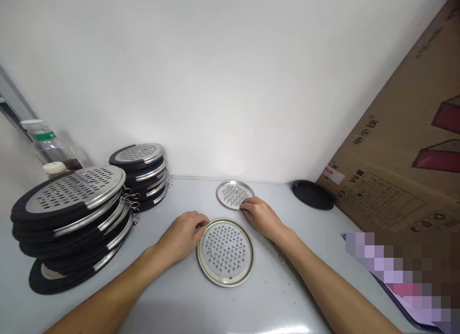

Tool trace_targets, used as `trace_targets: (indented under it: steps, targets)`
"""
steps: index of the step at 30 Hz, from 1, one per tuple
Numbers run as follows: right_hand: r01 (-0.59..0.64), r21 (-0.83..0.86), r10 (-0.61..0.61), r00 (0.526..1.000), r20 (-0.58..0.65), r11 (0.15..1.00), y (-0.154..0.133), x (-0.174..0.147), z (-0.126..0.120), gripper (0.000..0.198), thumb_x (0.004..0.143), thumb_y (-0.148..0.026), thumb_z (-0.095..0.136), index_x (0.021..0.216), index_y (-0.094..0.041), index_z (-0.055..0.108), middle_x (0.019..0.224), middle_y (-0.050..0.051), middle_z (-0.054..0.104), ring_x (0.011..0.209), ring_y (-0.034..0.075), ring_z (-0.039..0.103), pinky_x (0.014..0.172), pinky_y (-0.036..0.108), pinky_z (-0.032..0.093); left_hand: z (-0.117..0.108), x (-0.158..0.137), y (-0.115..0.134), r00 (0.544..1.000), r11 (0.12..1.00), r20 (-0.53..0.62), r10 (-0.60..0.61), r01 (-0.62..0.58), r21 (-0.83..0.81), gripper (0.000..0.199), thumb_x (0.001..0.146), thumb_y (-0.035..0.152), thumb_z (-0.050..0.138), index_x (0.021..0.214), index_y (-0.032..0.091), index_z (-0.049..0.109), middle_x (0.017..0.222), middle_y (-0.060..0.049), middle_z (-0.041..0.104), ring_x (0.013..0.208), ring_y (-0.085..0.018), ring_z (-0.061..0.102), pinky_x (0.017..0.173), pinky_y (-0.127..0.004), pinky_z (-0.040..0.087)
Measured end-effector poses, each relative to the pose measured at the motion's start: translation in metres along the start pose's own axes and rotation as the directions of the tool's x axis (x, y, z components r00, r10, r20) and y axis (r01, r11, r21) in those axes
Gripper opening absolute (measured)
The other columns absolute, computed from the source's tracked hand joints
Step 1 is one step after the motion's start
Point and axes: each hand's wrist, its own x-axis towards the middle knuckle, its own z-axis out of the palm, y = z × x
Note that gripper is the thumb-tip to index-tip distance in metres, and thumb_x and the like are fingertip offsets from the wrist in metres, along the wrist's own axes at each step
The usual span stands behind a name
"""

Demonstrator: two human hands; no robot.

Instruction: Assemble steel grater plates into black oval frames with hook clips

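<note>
Toward the middle of the grey worktop, a perforated metal disc, the near disc, lay flat, a second one, the far disc, behind it near the back edge. The left hand had its thumb and forefinger bent toward each other, a small gap between, their tips at the near disc's rim; I couldn't tell whether they gripped it. The right hand had its fingers drawn together, pinching the far disc's rim on its near right side. By the worktop's back left corner, a clear bottle held some dark liquid; the brown cardboard box along the right side hid its contents. Both discs were round, with raised, shiny rims and rows of holes. Black-edged perforated discs rose in a large stack and a smaller stack on the left, metal rings dangling from them. A round black piece rested near the box.
</note>
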Motion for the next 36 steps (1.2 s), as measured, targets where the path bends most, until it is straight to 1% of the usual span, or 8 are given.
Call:
trace_targets:
  steps: [6, 9, 11, 15, 19, 24, 31, 36]
  targets:
    - [-0.016, 0.152, 0.043, 0.984, -0.175, 0.988, 0.005, -0.006, -0.01, 0.018, 0.094, -0.022, 0.048, 0.094, -0.019, 0.066, 0.098, 0.009, 0.067, 0.094, 0.024, 0.061, 0.086, 0.037, 0.047, 0.003, 0.0, -0.002, 0.998, 0.999, -0.065, 0.018, -0.02, -0.03, 0.021, 0.093, 0.024, 0.053, 0.109, 0.023, 0.067, 0.106, -0.005, 0.068, 0.102, -0.022, 0.061, 0.092, -0.036, 0.047]
    - [-0.051, 0.348, 0.157, 0.946, -0.283, 0.936, 0.009, -0.011, -0.027, 0.022, 0.098, -0.034, 0.045, 0.101, -0.019, 0.062, 0.096, 0.008, 0.066, 0.084, 0.02, 0.061, 0.079, 0.035, 0.05, 0.004, 0.001, -0.002, 0.984, 0.999, -0.178, 0.016, -0.023, -0.036, 0.042, 0.091, 0.03, 0.06, 0.132, 0.025, 0.054, 0.13, -0.007, 0.057, 0.122, -0.024, 0.052, 0.106, -0.04, 0.041]
    - [-0.027, 0.638, 0.252, 0.931, -0.264, 0.769, 0.01, -0.016, -0.04, 0.023, 0.096, -0.039, 0.05, 0.1, -0.019, 0.062, 0.092, 0.005, 0.065, 0.076, 0.017, 0.059, 0.073, 0.032, 0.051, 0.002, 0.001, -0.001, 0.972, 1.0, -0.234, 0.006, -0.011, -0.022, 0.068, 0.085, 0.035, 0.068, 0.146, 0.03, 0.037, 0.146, -0.007, 0.043, 0.135, -0.026, 0.04, 0.113, -0.043, 0.035]
    - [-0.053, 0.99, 0.272, 0.962, 0.015, 0.131, 0.002, -0.024, -0.055, 0.02, 0.086, -0.037, 0.069, 0.091, -0.018, 0.067, 0.082, 0.002, 0.062, 0.067, 0.011, 0.055, 0.061, 0.024, 0.047, -0.003, 0.0, 0.006, 0.973, 0.999, -0.23, 0.02, -0.03, -0.041, 0.101, 0.075, 0.039, 0.079, 0.154, 0.037, 0.014, 0.159, -0.005, 0.022, 0.144, -0.03, 0.027, 0.118, -0.047, 0.028]
    - [-0.318, 0.947, 0.169, 0.931, 0.322, -0.056, -0.002, -0.025, -0.052, 0.022, 0.081, -0.033, 0.075, 0.089, -0.013, 0.071, 0.072, 0.002, 0.062, 0.062, 0.008, 0.055, 0.055, 0.019, 0.044, -0.008, -0.002, 0.009, 0.997, 0.97, -0.065, -0.03, 0.013, -0.245, 0.115, 0.071, 0.027, 0.08, 0.155, 0.035, 0.003, 0.143, -0.008, 0.046, 0.118, -0.026, 0.056, 0.104, -0.042, 0.044]
    - [-0.487, 0.864, 0.176, 0.869, 0.464, 0.126, 0.001, -0.025, -0.042, 0.03, 0.079, -0.03, 0.074, 0.102, -0.013, 0.069, 0.075, 0.004, 0.068, 0.061, 0.011, 0.06, 0.056, 0.023, 0.051, -0.014, -0.004, 0.012, 0.952, 0.897, 0.302, -0.039, 0.167, -0.409, 0.103, 0.07, 0.029, 0.079, 0.154, 0.029, 0.02, 0.084, 0.003, 0.066, 0.075, -0.018, 0.062, 0.067, -0.028, 0.051]
    - [-0.374, 0.578, 0.188, 0.915, 0.356, 0.725, -0.021, -0.031, -0.037, 0.031, 0.09, -0.042, 0.056, 0.105, -0.019, 0.071, 0.075, 0.003, 0.07, 0.062, 0.016, 0.062, 0.054, 0.027, 0.048, -0.025, -0.01, 0.02, 0.912, 0.89, 0.41, 0.026, 0.166, -0.424, 0.078, 0.065, 0.032, 0.082, 0.136, 0.026, 0.05, 0.085, 0.001, 0.067, 0.076, -0.019, 0.061, 0.065, -0.026, 0.046]
    - [-0.248, 0.372, 0.191, 0.964, 0.184, 0.894, -0.04, -0.032, -0.031, 0.031, 0.092, -0.045, 0.053, 0.109, -0.024, 0.071, 0.082, 0.002, 0.074, 0.075, 0.019, 0.066, 0.069, 0.029, 0.046, -0.029, -0.009, 0.016, 0.899, 0.897, 0.437, 0.014, 0.182, -0.403, 0.078, 0.061, 0.029, 0.084, 0.132, 0.026, 0.051, 0.078, 0.004, 0.063, 0.072, -0.018, 0.058, 0.06, -0.024, 0.045]
